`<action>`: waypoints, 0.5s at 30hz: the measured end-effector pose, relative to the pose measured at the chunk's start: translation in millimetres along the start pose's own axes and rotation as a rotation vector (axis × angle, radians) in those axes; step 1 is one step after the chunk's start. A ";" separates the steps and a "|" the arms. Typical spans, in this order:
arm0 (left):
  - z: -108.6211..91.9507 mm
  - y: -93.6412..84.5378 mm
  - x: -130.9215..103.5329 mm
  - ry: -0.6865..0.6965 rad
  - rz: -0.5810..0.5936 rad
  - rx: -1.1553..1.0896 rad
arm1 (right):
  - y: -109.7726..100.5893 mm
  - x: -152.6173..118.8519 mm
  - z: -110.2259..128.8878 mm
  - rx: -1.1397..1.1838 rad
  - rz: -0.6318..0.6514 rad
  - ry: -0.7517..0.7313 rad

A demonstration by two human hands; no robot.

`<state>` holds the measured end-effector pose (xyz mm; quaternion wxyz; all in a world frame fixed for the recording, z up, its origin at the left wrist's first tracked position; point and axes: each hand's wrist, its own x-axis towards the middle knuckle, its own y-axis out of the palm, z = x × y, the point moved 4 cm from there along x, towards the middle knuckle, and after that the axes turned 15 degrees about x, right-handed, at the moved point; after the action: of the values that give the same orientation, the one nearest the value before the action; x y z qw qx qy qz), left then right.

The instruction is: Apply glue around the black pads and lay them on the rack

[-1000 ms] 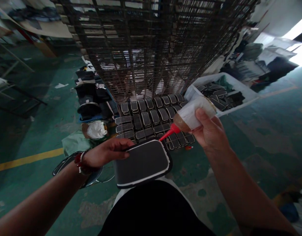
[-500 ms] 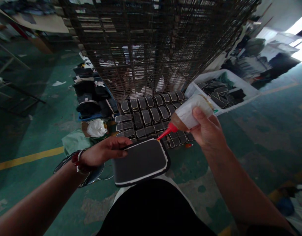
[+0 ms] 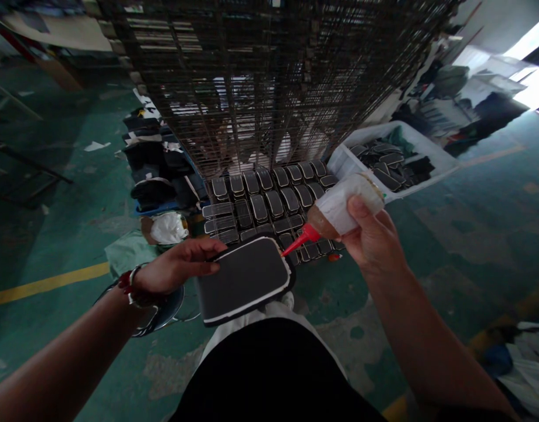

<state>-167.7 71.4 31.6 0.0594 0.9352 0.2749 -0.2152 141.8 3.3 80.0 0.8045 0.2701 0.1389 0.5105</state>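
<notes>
My left hand (image 3: 181, 265) pinches the left edge of a dark grey panel (image 3: 247, 278) with rounded corners, thumb on top. A pale line runs round the panel just inside its black rim. In my right hand (image 3: 375, 234) is a squeeze bottle (image 3: 337, 205) wrapped in white, with brown contents showing near its neck. Its red nozzle (image 3: 305, 236) points down to the left, and the tip is at the panel's upper right edge. I cannot tell whether the tip touches it. The panel is held above my lap.
A tall wire rack (image 3: 252, 88) stands ahead, with rows of similar smaller panels (image 3: 275, 202) at its base. On the right is a white bin (image 3: 440, 167) of dark pieces. Stacked black items (image 3: 150, 158) and a round metal-rimmed stool (image 3: 168, 313) are on the left.
The panel and my left hand have shifted slightly left and turned a little. The nozzle tip has moved along the panel's edge from its top corner to the right side.
</notes>
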 end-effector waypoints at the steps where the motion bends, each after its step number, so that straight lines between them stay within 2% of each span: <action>1: 0.4 -1.1 0.2 0.009 -0.015 -0.008 | -0.3 -0.6 0.0 -0.005 -0.002 0.000; 8: 3.0 -5.7 1.9 0.022 -0.040 -0.077 | -6.1 -5.0 -2.1 -0.018 -0.041 0.001; 15: -0.1 -9.4 4.3 0.024 -0.123 -0.152 | -14.4 -9.9 -7.7 0.006 -0.114 -0.017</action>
<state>-169.5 81.5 29.9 0.1134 0.9120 0.3479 -0.1856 144.4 -8.1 64.9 0.8326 0.2683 0.1489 0.4610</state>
